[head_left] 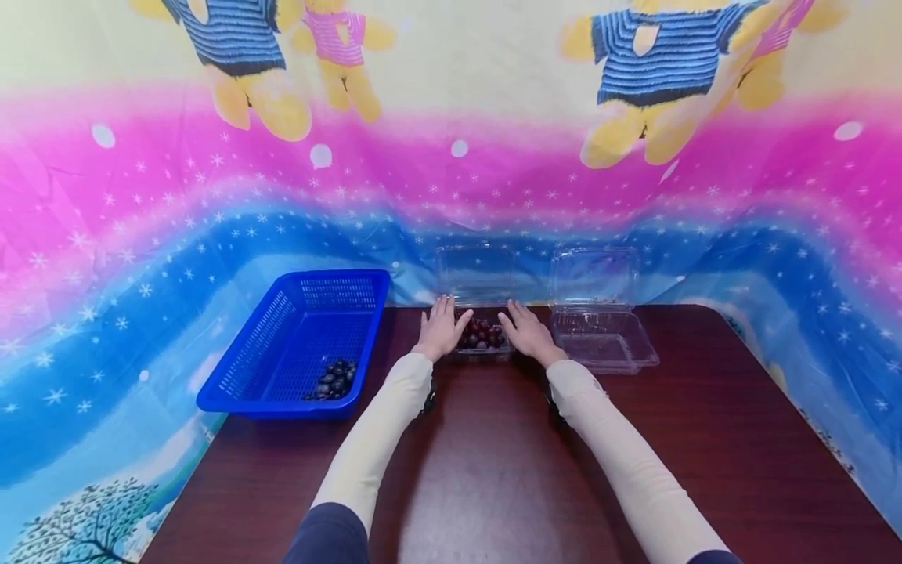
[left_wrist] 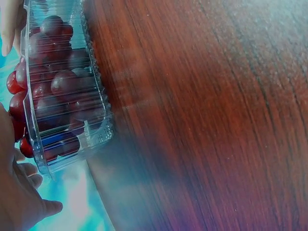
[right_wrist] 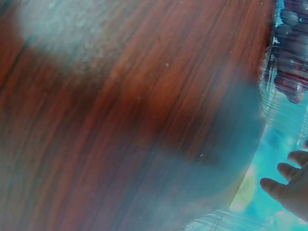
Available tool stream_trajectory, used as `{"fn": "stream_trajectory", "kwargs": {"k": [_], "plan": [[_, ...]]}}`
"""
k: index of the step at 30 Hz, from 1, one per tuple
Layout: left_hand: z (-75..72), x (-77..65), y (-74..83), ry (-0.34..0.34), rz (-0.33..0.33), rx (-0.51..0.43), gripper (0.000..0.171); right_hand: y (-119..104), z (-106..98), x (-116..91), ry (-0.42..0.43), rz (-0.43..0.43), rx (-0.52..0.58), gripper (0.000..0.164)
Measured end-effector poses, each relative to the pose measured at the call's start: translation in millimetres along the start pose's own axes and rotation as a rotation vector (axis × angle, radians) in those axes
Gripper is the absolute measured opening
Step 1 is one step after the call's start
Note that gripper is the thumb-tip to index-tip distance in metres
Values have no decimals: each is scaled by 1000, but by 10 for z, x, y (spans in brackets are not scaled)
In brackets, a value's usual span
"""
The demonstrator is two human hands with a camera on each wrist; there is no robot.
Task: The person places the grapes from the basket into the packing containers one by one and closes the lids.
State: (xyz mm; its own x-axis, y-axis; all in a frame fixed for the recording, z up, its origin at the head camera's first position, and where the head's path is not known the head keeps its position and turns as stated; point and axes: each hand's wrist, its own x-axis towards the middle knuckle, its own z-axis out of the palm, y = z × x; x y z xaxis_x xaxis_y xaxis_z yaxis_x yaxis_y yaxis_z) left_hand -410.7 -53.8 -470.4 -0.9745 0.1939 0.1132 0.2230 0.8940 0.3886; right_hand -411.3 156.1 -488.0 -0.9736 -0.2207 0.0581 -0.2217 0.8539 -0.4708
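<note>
A clear plastic clamshell box of dark red grapes [head_left: 482, 334] stands near the table's far edge, its transparent lid [head_left: 478, 274] raised behind it. At the box's left end is my left hand [head_left: 441, 327], fingers extended away from me and thumb toward the grapes. My right hand [head_left: 530, 333] lies at the other end in much the same way, fingers also extended. In the left wrist view the grapes [left_wrist: 53, 86] show through the ribbed wall and rise past the rim. Whether each hand touches the box is hard to tell.
To the left, a blue plastic basket [head_left: 282, 407] holds a small cluster of dark grapes [head_left: 335, 381] in its near right corner. A second clear clamshell [head_left: 606, 345] stands lid-up, right of my right hand. A printed cloth [head_left: 479, 188] hangs behind the brown table [head_left: 486, 470].
</note>
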Motion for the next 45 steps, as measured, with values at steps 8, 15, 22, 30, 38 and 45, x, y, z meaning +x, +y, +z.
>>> {"fn": "stream_trajectory", "kwargs": {"k": [8,15,22,30,38,45], "plan": [[-22,-16,-29,-16,-13,-18,74,12,6,-17,12,-23,-11,65],[-89,-28,-79,-17,-8,-71,69,6,-2,-18,43,-45,-20,62],[-142,-38,-115,0,5,-105,66,18,-20,2,42,-34,18,63],[-189,3,-136,100,10,-356,64,-8,-96,21,29,33,222,66],[-187,107,-115,240,-95,-659,55,-30,-149,65,24,105,455,67],[18,314,-358,292,-140,-730,63,-20,-140,72,42,133,602,64]]}}
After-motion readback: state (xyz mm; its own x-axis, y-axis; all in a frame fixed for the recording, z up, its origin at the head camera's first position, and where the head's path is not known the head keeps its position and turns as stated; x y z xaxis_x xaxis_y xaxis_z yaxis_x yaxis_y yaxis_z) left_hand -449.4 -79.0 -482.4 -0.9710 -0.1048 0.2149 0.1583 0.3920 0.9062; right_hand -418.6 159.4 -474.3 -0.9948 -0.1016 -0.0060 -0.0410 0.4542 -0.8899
